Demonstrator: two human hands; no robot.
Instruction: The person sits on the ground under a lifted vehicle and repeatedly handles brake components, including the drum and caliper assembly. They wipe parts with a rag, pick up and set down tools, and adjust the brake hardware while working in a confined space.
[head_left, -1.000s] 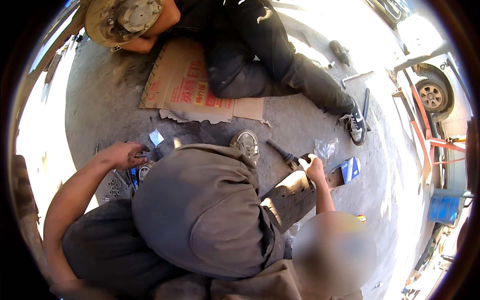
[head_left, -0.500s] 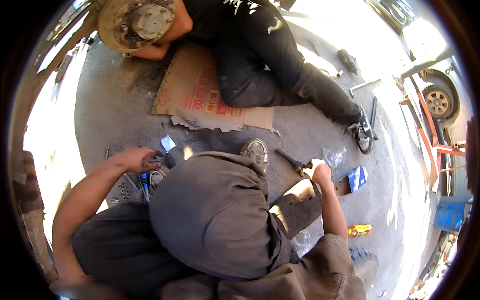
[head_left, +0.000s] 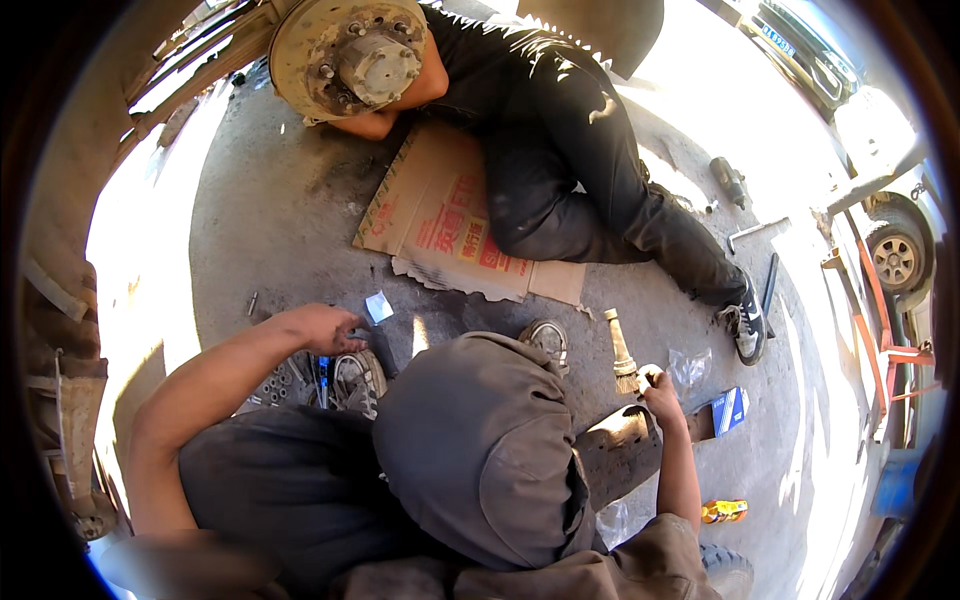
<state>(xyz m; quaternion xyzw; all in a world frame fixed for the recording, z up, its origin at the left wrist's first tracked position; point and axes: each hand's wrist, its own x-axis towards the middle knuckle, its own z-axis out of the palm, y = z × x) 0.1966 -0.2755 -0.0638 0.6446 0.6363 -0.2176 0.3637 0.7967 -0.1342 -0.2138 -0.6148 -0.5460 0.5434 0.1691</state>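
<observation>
My right hand [head_left: 660, 392] is closed at the bristle end of a round brush [head_left: 620, 345] with a pale handle, which points away from me above the floor. Below that hand is a dark, flat, dirty piece [head_left: 625, 455], partly hidden by my leg. My left hand [head_left: 332, 328] hangs over my left shoe [head_left: 358, 380], its stained fingers loosely bent and apart, with nothing visible in them. Beside the shoe are a blue-handled tool [head_left: 322, 375] and several metal sockets or nuts [head_left: 277, 385]. A small pale-blue packet [head_left: 378, 307] lies past the left fingers.
Ahead, another person [head_left: 560, 190] lies on flattened cardboard [head_left: 420, 225], head hidden behind a rusty wheel hub [head_left: 375, 65]. To the right are clear plastic [head_left: 690, 368], a blue-white box [head_left: 730, 411], an orange bottle [head_left: 724, 511], a tyre [head_left: 727, 570] and a red frame [head_left: 868, 310].
My view has shifted, so the scene sits lower and further right. The brush has swung from slanting leftward to nearly straight ahead, now in brighter light. My left hand stays by the shoe.
</observation>
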